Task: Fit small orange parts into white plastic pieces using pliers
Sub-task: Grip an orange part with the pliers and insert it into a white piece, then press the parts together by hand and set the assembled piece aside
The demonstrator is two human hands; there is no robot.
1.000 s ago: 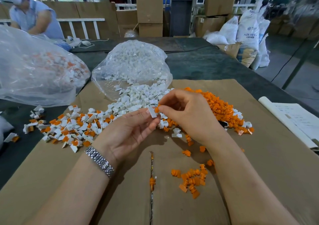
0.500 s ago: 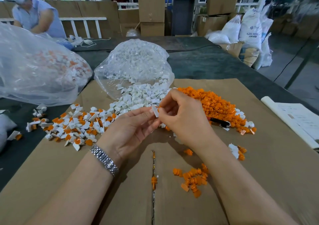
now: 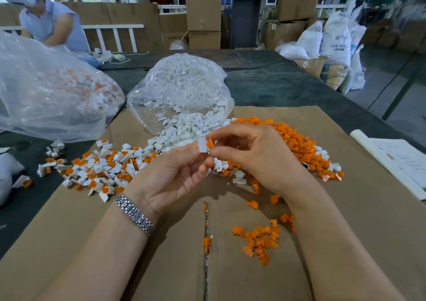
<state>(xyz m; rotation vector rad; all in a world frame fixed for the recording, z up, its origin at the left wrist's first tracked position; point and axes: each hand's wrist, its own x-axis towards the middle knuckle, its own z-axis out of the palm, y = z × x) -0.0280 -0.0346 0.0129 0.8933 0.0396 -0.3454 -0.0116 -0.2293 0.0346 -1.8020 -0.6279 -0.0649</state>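
My left hand (image 3: pixel 171 176) pinches a small white plastic piece (image 3: pixel 202 144) above the cardboard sheet (image 3: pixel 359 231). My right hand (image 3: pixel 258 155) pinches a small orange part (image 3: pixel 210 143) against the side of that piece. Loose white pieces (image 3: pixel 182 132) spill from a clear bag (image 3: pixel 182 88) behind my hands. A heap of orange parts (image 3: pixel 297 141) lies to the right. Fitted white-and-orange pieces (image 3: pixel 101 169) are spread to the left. No pliers can be made out.
A big clear bag of fitted pieces (image 3: pixel 50 93) lies at the far left. A small cluster of orange parts (image 3: pixel 260 238) sits near my right forearm. Rolled paper (image 3: pixel 396 160) lies at the right edge. Another person (image 3: pixel 48 21) works at the far left.
Both hands stayed together over the cardboard. The white piece turned more upright in my left fingers, and the orange part now shows plainly at its side.
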